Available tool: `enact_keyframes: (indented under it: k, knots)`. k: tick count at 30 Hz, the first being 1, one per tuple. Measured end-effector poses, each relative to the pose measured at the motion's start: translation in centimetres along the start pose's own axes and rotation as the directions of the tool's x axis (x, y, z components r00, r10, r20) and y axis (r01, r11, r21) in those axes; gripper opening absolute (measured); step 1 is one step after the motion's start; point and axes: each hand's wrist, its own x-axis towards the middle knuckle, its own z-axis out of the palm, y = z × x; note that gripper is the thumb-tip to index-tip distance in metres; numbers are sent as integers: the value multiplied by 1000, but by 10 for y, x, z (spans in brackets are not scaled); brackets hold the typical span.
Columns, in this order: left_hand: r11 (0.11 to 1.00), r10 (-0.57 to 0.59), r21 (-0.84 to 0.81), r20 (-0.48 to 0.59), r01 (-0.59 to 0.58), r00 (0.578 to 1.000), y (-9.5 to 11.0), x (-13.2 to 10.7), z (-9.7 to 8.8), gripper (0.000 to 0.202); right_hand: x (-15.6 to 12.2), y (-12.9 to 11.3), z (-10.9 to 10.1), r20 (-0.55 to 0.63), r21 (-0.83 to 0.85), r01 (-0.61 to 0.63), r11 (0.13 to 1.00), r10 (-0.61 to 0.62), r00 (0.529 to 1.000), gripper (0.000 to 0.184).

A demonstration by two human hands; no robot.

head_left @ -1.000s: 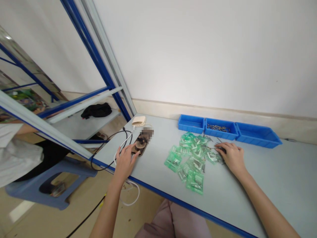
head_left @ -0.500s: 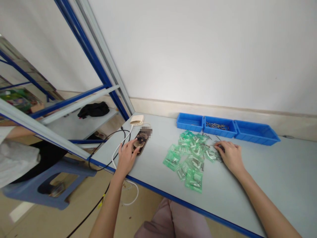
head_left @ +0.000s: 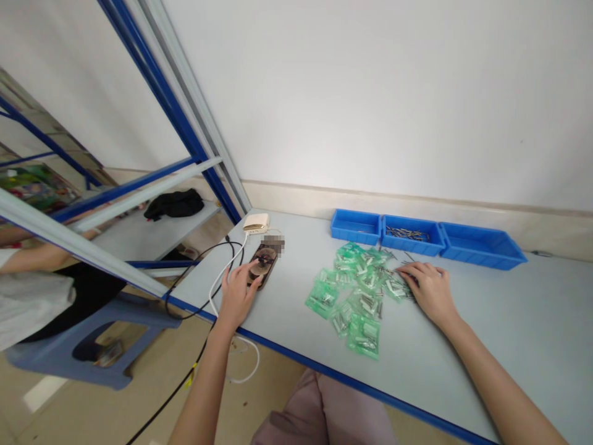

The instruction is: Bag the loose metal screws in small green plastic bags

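My left hand (head_left: 237, 292) lies near the table's left front edge with its fingertips on a dark phone (head_left: 264, 264) that has a ring holder on its back. The fingers are stretched out. My right hand (head_left: 428, 287) rests palm down, fingers spread, on loose metal pins at the right edge of a heap of small green plastic bags (head_left: 359, 293) filled with pins. Neither hand grips anything.
Three blue bins (head_left: 482, 250) stand in a row by the wall; the middle bin (head_left: 407, 235) holds pins. A cream power bank (head_left: 256, 222) with white and black cables (head_left: 217, 290) sits beside the phone. A person sits on a blue stool (head_left: 92, 346) at left, by blue shelving (head_left: 152, 191).
Both hands have stayed almost where they were. The view has shifted slightly; the left fingertips have crept a little further onto the phone.
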Motion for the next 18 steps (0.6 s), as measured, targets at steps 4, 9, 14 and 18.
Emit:
enact_keyframes:
  k: [4, 9, 14, 18]
  knots:
    - [997, -30, 66, 33, 28, 999, -4, 6, 1, 45, 0, 0, 0, 11, 4, 14, 1000, -14, 1000, 33]
    - [996, -14, 91, 35, 11, 999, -4, 8, 1, 45, 0, -1, -1, 9, 11, 23, 1000, -23, 1000, 31]
    - [995, -30, 100, 23, 28, 999, -6, 7, 0, 45, 0, -2, -2, 23, 9, 34, 999, -35, 999, 28]
    - [993, -44, 111, 18, 41, 999, -11, 9, 0, 47, -1, -3, -3, 21, 14, 33, 999, -34, 999, 29]
